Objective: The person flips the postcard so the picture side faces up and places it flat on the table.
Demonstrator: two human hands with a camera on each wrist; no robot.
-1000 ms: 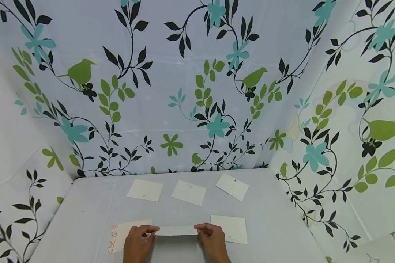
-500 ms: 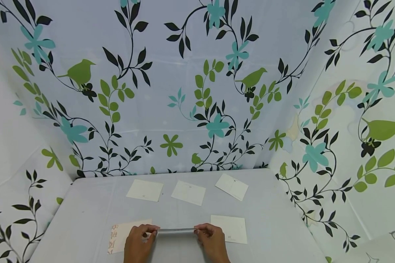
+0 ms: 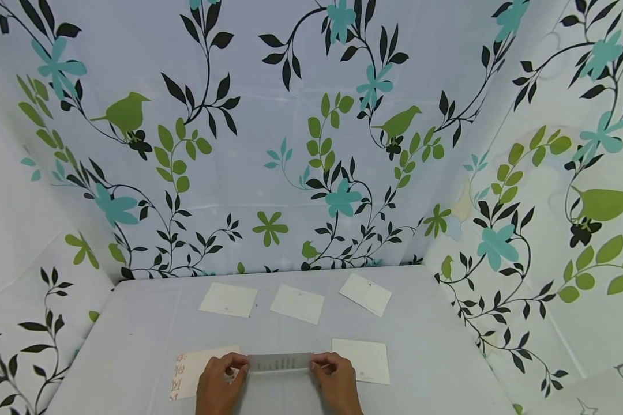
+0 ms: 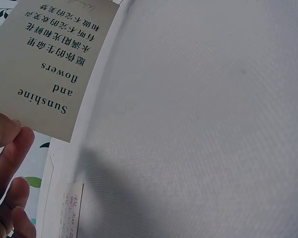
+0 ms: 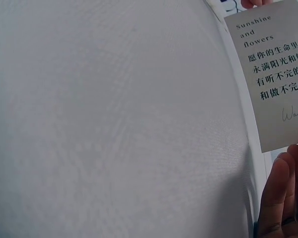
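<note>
Low in the middle of the head view, a printed card (image 3: 280, 362) is held up off the table by its two ends. My left hand (image 3: 220, 383) pinches its left end between thumb and fingertip; my right hand (image 3: 337, 383) pinches the right end the same way. Both wrist views show the card's greyish face (image 4: 49, 74) with "Sunshine and flowers", lines of Chinese text and a signature-like script (image 5: 294, 113). Beside my left hand lies a card with orange-red characters (image 3: 183, 374), partly hidden by that hand. A pale card (image 3: 367, 360) lies beside my right hand.
Further back on the white-covered table (image 3: 426, 323) lie a left pale card (image 3: 229, 300), a middle card (image 3: 297, 304) and a tilted right card (image 3: 366, 295). Cloth walls (image 3: 249, 173) printed with leaves and birds enclose the table at the back and sides.
The held card has tilted, from a white face through nearly edge-on to its grey printed face. Both hands stay in almost the same place, still pinching its ends.
</note>
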